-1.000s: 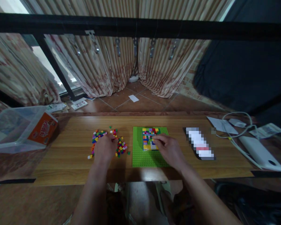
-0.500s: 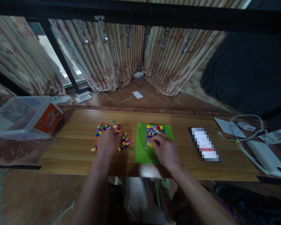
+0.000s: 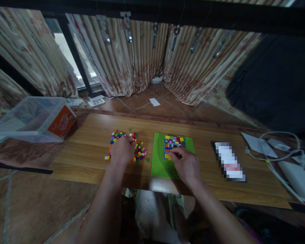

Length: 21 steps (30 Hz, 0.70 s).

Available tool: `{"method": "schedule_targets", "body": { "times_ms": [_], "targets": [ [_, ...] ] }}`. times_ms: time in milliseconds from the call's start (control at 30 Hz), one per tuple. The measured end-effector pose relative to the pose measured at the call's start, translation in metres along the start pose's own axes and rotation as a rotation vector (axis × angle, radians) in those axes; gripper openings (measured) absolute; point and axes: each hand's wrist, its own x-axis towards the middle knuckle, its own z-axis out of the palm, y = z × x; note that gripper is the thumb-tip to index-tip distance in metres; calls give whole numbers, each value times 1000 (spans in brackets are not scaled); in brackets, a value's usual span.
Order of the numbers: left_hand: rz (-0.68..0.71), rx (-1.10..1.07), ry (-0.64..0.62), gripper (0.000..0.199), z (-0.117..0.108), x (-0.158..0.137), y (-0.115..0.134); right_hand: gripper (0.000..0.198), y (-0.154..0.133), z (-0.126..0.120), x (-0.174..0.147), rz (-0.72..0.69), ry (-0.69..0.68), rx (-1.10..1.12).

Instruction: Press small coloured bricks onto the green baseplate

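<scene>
A green studded baseplate [image 3: 159, 166] lies on the table with a patch of small multicoloured building bricks [image 3: 174, 140] fixed on it. Over the patch's lower part is my right hand [image 3: 186, 166], thumb and forefinger pinched close to the yellow bricks at the lower left. Whatever those fingertips hold is too small to make out. To the left, my left hand [image 3: 122, 149] reaches down into a loose pile of small coloured bricks [image 3: 140, 151]. Its fingers are curled together and partly hidden from view, as is anything between them.
A phone [image 3: 230, 161] with a blurred screen lies right of the baseplate. Beyond it are white cables, papers and a white power bank-like device [image 3: 296, 174]. At the left stands a clear plastic box [image 3: 33, 118] with an orange label. The wooden table's [image 3: 83, 149] front edge is near my legs.
The whole view has shifted, so the table things appear farther right. Both hands stay at their places, the left at the loose pile, the right pinching over the brick patch.
</scene>
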Motion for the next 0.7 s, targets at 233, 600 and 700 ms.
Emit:
{"method": "schedule_targets", "body": {
  "times_ms": [233, 600, 700],
  "targets": [
    [-19, -19, 20, 35, -2, 1, -5, 23, 3, -11, 5, 116, -22, 88],
    [-3, -47, 40, 36, -3, 2, -6, 25, 1, -5, 6, 12, 87, -42],
    [-10, -61, 49, 35, -3, 2, -6, 27, -1, -1, 5, -40, 84, -80]
  ]
}}
